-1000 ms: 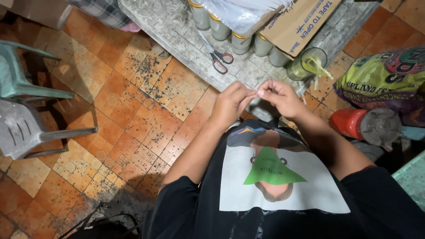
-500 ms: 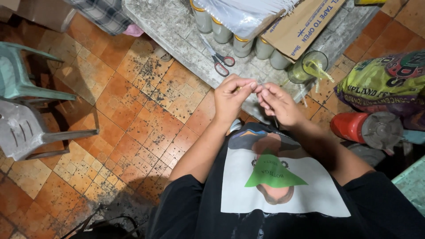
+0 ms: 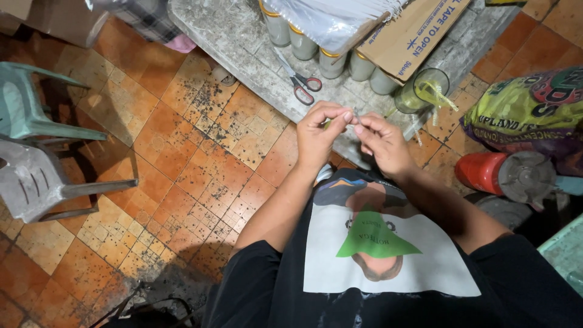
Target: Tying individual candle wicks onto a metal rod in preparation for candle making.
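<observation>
A worn grey table (image 3: 243, 42) over orange floor tiles (image 3: 182, 158) carries a cardboard box (image 3: 413, 33) and a row of glass jars (image 3: 331, 61) toward its far edge, red-handled scissors (image 3: 300, 82) near its front edge and a glass of yellow strips (image 3: 422, 90) at its right corner. Just off the front edge, the left hand (image 3: 319, 136) and right hand (image 3: 382, 143) meet fingertip to fingertip, fingers pressed together, pinching a thin, pale strand (image 3: 354, 116) too small to identify.
</observation>
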